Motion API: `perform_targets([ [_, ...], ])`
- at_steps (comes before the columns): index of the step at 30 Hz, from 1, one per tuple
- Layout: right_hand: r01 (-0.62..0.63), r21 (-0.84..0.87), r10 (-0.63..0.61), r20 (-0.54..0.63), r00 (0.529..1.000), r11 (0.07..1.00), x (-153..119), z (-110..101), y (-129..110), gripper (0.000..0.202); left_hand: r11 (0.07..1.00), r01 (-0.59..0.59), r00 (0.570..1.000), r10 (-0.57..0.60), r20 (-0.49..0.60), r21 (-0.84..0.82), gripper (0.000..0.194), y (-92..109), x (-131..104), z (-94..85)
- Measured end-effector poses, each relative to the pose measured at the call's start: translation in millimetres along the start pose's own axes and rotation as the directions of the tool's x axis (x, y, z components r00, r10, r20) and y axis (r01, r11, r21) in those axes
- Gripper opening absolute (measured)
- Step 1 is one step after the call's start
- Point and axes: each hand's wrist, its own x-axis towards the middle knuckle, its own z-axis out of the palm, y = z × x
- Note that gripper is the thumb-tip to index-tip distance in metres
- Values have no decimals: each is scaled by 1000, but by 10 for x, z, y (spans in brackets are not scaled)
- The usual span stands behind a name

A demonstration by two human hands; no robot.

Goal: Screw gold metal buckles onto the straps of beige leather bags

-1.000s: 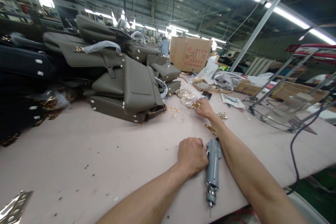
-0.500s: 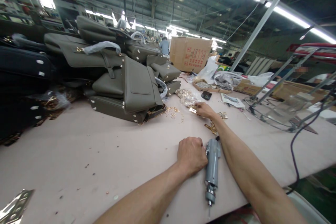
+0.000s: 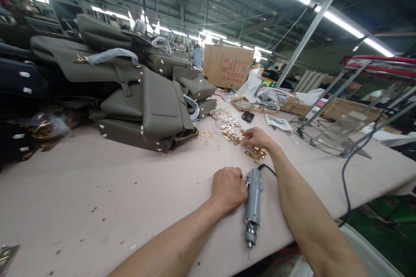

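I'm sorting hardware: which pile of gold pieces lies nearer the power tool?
The near pile, between the right hand and the power tool; the other pile lies farther off, beside the plastic bag.

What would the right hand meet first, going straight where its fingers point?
The right hand would likely meet the shiny gold metal fittings heaped just to its left; the exact gap is unclear.
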Motion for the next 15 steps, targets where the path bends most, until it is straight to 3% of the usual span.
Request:
perform_targets([
  [4, -19, -128, 16, -28, 999, 992, 5, 94, -76, 22, 1000, -8, 1000, 8, -12, 8, 24, -12, 3, 21],
  [10, -66, -179, 50, -89, 995, 982, 69, 122, 15, 41, 1000, -3, 1000, 3, 5, 6, 25, 13, 4, -14],
  [15, -69, -260, 30, -149, 988, 963, 113, 180, 91, 44, 1000, 3, 1000, -4, 21, 20, 26, 11, 8, -11],
])
